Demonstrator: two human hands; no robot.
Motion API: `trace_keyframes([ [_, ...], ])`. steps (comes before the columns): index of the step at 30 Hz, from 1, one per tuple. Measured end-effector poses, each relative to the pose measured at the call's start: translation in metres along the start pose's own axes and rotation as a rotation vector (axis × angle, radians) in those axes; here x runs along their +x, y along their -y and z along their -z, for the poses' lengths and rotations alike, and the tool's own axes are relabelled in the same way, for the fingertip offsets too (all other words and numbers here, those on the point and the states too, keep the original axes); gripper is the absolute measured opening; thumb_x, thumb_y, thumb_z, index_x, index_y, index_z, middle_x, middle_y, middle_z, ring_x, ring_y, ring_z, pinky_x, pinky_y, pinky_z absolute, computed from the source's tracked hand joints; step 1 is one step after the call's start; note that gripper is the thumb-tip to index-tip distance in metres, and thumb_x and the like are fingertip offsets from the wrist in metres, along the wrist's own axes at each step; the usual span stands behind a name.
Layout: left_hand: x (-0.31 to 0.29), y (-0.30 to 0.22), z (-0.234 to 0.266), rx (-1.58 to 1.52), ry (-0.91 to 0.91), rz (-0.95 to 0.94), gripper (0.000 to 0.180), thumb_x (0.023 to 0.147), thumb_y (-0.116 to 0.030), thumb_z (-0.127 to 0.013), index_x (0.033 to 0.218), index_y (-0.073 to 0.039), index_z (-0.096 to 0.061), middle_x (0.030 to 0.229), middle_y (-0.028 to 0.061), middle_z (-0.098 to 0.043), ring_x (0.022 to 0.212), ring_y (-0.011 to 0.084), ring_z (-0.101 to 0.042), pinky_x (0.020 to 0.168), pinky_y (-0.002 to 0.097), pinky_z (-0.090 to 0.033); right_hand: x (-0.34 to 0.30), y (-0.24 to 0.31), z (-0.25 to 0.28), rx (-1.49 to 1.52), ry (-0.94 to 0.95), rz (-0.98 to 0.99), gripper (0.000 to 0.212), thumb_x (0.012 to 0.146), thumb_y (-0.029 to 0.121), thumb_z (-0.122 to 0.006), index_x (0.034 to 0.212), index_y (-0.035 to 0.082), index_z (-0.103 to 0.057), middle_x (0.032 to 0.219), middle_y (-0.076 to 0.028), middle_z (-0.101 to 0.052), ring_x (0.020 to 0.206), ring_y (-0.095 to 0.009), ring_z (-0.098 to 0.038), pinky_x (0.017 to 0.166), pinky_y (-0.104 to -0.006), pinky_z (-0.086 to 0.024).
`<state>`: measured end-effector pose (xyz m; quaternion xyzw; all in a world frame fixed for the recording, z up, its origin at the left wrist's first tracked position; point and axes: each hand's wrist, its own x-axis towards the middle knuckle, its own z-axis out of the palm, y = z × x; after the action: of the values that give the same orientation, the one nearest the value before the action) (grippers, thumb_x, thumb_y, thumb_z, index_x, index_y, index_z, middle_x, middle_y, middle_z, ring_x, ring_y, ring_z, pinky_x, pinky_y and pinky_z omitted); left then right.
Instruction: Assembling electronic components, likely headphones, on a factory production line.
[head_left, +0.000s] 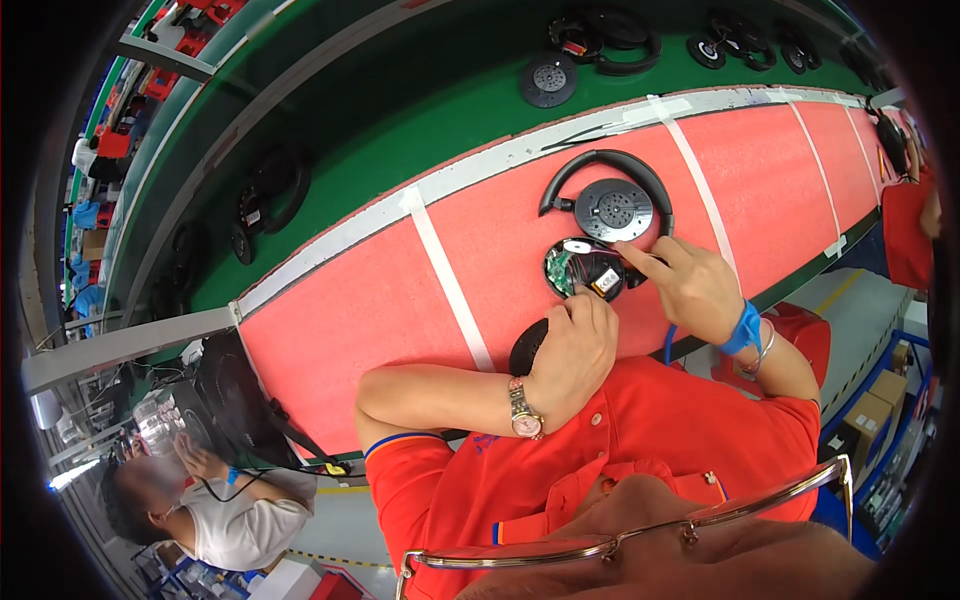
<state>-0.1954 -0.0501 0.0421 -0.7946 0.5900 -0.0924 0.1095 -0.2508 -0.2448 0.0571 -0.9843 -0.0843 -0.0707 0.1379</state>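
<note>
On the pink mat lies a black headphone [663,195] with its ear cup [565,268] opened, showing a green circuit board, thin wires and a white-labelled part. Against the near rim of that cup, my left hand [578,350] is closed, fingertips curled over the edge. My right hand [695,290] reaches in from the right; its fingers are bent together and one tip is at the cup's upper right, by the wires. What it pinches there is hidden. Just above sits a round speaker plate [614,210] with small holes. A dark oval ear pad [527,348] lies partly under my left hand.
Beyond the mat [350,330] runs a green conveyor belt [420,120] bearing other headphones [605,45] and loose parts. White tape strips [445,280] divide the mat. A co-worker in white [245,520] sits at left; a red sleeve [908,230] shows at far right.
</note>
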Motion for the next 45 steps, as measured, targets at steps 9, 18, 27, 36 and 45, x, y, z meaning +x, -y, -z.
trace_keyframes([
  [9, 0.003, -0.001, -0.003, -0.024, -0.028, -0.066, 0.026, 0.082, -0.017, -0.052, 0.099, 0.000, -0.062, 0.093, 0.0110, -0.060, 0.081, 0.0180, -0.052, 0.065, 0.0282, -0.042, -0.013, 0.014, -0.008, 0.073, 0.014, -0.057, 0.052, 0.072, -0.001, -0.057, 0.123, 0.009, -0.061, 0.078, -0.009, -0.052, 0.064, -0.025, -0.057, 0.055, -0.0373, -0.049],
  [18, 0.004, 0.001, -0.004, -0.087, -0.045, -0.070, 0.020, 0.082, -0.017, -0.053, 0.093, -0.002, -0.060, 0.087, 0.0089, -0.057, 0.080, 0.0180, -0.052, 0.062, 0.0272, -0.042, -0.017, 0.009, -0.006, 0.009, 0.081, -0.184, 0.054, 0.073, -0.002, -0.059, 0.126, 0.009, -0.059, 0.080, -0.010, -0.053, 0.065, -0.028, -0.060, 0.055, -0.0384, -0.049],
  [27, 0.005, 0.000, -0.007, -0.121, -0.016, -0.081, 0.018, 0.081, -0.016, -0.054, 0.092, -0.002, -0.060, 0.090, 0.0096, -0.057, 0.082, 0.0182, -0.053, 0.063, 0.0275, -0.043, -0.023, 0.010, 0.001, -0.005, 0.062, -0.236, 0.051, 0.075, -0.004, -0.054, 0.124, 0.008, -0.061, 0.077, -0.011, -0.052, 0.058, -0.029, -0.055, 0.053, -0.0399, -0.046],
  [36, 0.005, 0.003, -0.001, -0.195, 0.039, -0.082, 0.021, 0.081, -0.017, -0.056, 0.094, -0.002, -0.060, 0.090, 0.0093, -0.055, 0.082, 0.0185, -0.053, 0.064, 0.0277, -0.045, -0.001, -0.044, 0.009, 0.379, -0.148, -0.429, 0.036, 0.087, 0.007, -0.064, 0.122, 0.003, -0.058, 0.098, -0.015, -0.057, 0.079, -0.028, -0.058, 0.070, -0.0349, -0.048],
  [45, -0.021, 0.046, -0.010, -0.843, -0.097, -0.160, 0.039, 0.079, 0.000, -0.054, 0.117, 0.005, -0.052, 0.127, 0.0250, -0.046, 0.103, 0.0338, -0.054, 0.083, 0.0387, -0.049, 0.022, -0.084, -0.017, 0.481, -0.029, -0.425, 0.041, 0.081, 0.007, -0.066, 0.119, -0.004, -0.054, 0.113, -0.020, -0.057, 0.103, -0.032, -0.059, 0.086, -0.0352, -0.048],
])
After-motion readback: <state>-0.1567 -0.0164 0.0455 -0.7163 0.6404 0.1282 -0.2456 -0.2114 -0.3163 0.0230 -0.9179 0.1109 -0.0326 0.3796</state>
